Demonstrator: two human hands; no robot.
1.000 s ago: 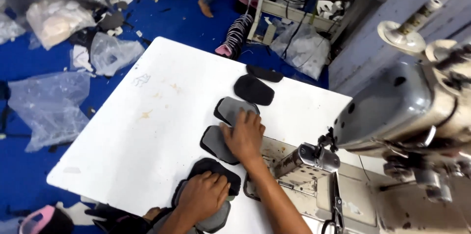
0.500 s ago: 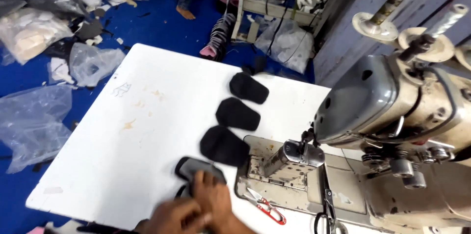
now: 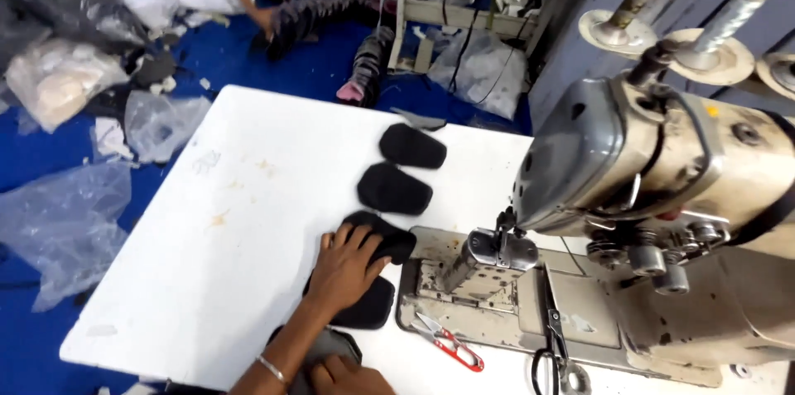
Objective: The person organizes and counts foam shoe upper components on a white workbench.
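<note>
The left hand [image 3: 344,267] lies palm down on the white table [image 3: 207,262], its forearm running up from the lower edge of the view with a thin metal bangle [image 3: 271,368] at the wrist. The fingers are spread and stretched forward, the fingertips [image 3: 364,238] pressing flat on a black fabric piece [image 3: 389,239] that sits just left of the sewing machine's metal base [image 3: 489,304]. The hand does not close round the piece; it rests open on top of it. A second black piece [image 3: 368,308] lies partly under the heel of the same hand, nearer the person.

The right hand [image 3: 348,377] shows only in part at the bottom edge, knuckles up, resting against a grey piece of fabric [image 3: 327,345] at the table's near edge. Whether it grips that fabric or only touches it cannot be told, since the fingers are cut off by the frame.

Two more black pieces lie in a row beyond the left hand, well clear of it: one [image 3: 394,189] in the middle of the table and one [image 3: 411,146] further off near the far edge. A small dark scrap [image 3: 418,119] sits just past them.

On the machine base, red-handled thread snips [image 3: 451,345] lie near the front, and black scissors [image 3: 556,354] lie to their right. The grey machine head [image 3: 613,155] rises over the base, its presser foot [image 3: 497,250] just right of the touched piece. Clear plastic bags [image 3: 66,221] lie on the blue floor [image 3: 25,345] to the left of the table.
</note>
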